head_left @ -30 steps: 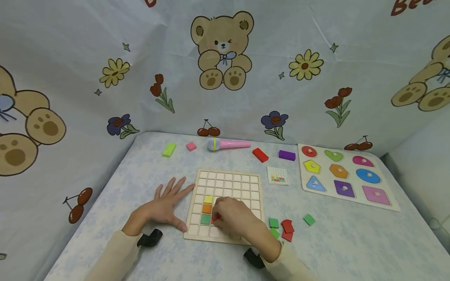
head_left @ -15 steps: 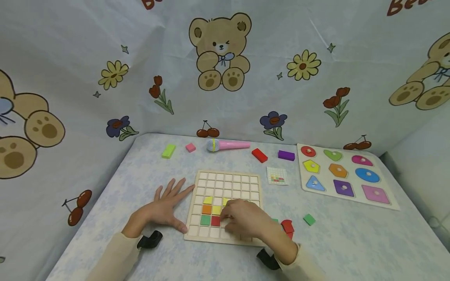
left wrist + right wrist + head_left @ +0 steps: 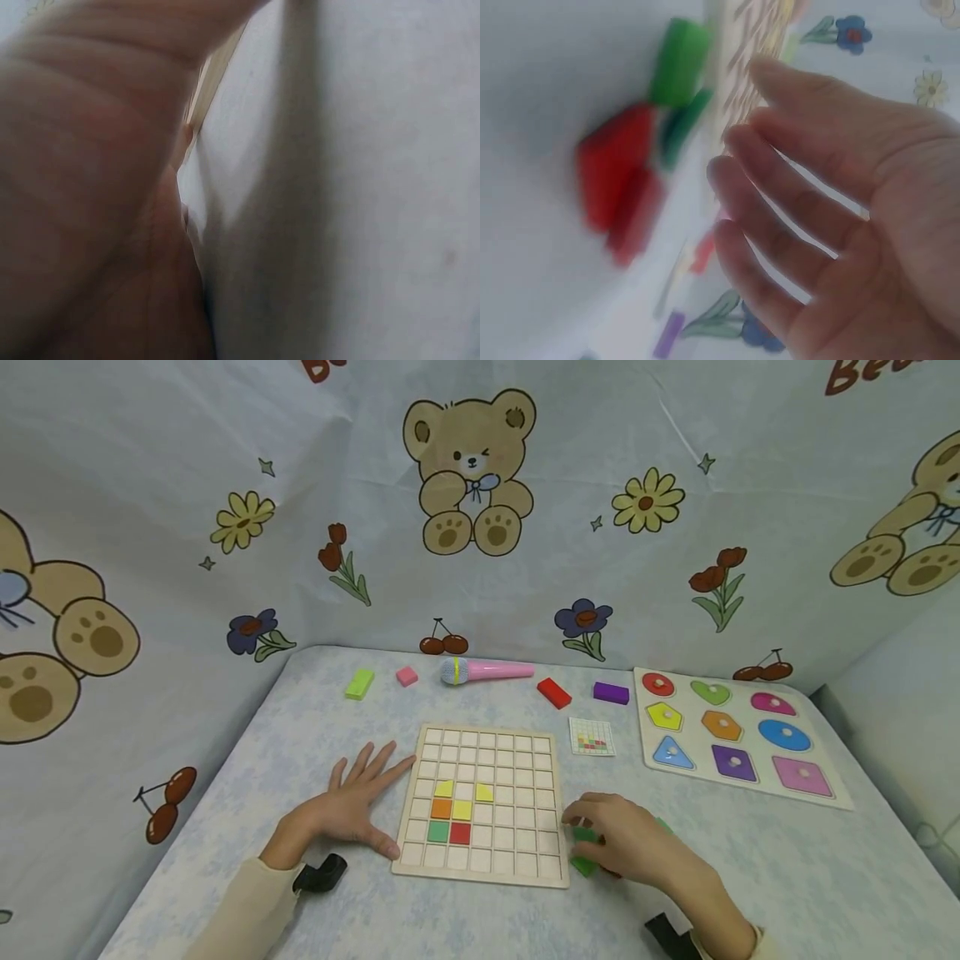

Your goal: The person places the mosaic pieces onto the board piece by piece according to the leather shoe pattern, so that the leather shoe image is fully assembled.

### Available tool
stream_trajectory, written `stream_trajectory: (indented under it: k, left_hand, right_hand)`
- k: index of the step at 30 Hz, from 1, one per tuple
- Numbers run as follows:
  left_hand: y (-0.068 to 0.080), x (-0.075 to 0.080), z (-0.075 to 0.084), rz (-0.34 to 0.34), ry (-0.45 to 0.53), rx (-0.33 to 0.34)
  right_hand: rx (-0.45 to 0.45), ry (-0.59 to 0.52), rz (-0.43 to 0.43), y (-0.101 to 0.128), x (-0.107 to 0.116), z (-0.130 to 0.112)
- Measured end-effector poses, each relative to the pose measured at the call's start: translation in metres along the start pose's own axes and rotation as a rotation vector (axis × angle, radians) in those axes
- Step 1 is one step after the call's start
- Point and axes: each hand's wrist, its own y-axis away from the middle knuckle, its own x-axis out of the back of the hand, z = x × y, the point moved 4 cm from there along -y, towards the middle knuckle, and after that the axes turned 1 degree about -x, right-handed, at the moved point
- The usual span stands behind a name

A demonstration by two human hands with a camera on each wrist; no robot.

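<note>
A wooden grid board (image 3: 522, 863) lies on the table. In its cells sit a green tile (image 3: 438, 832), a red tile (image 3: 460, 833), an orange tile (image 3: 441, 808) and several yellow tiles (image 3: 462, 810). My left hand (image 3: 341, 810) rests spread, its thumb and a fingertip at the board's left edge. Just right of the board, my right hand (image 3: 626, 839) hovers over loose tiles, fingers gently bent and holding nothing. Below it the right wrist view shows a light green tile (image 3: 681, 61), a dark green tile (image 3: 685, 127) and red tiles (image 3: 615, 161), partly hidden in the head view.
A small pattern card (image 3: 592, 737) lies beyond the board's right corner. Farther back are a pink toy microphone (image 3: 495, 670), a red block (image 3: 554, 692), a purple block (image 3: 611, 692), a lime block (image 3: 359, 683) and a pink block (image 3: 407, 676). A shape puzzle (image 3: 701, 760) lies at the right.
My right hand has moved right, off the board to the loose tiles. The red tile it was handling now lies uncovered in its cell. My left hand has stayed put.
</note>
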Motion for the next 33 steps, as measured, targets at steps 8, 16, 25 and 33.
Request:
stream_trajectory:
  k: [8, 16, 25, 33]
  left_hand:
    - [0.0, -0.001, 0.0, -0.004, -0.005, 0.005]
    - [0.001, 0.0, 0.001, 0.0, 0.003, -0.006]
    - [0.002, 0.002, 0.002, 0.01, -0.001, -0.014]
    - [0.002, 0.0, 0.001, 0.014, -0.006, -0.008]
  right_hand:
    - [-0.116, 0.032, 0.008, 0.022, 0.002, 0.022]
    - [-0.101, 0.03, 0.024, 0.034, 0.001, 0.036]
    - [-0.12, -0.005, 0.019, 0.037, 0.0, 0.045]
    - [-0.103, -0.02, 0.011, 0.034, -0.001, 0.048]
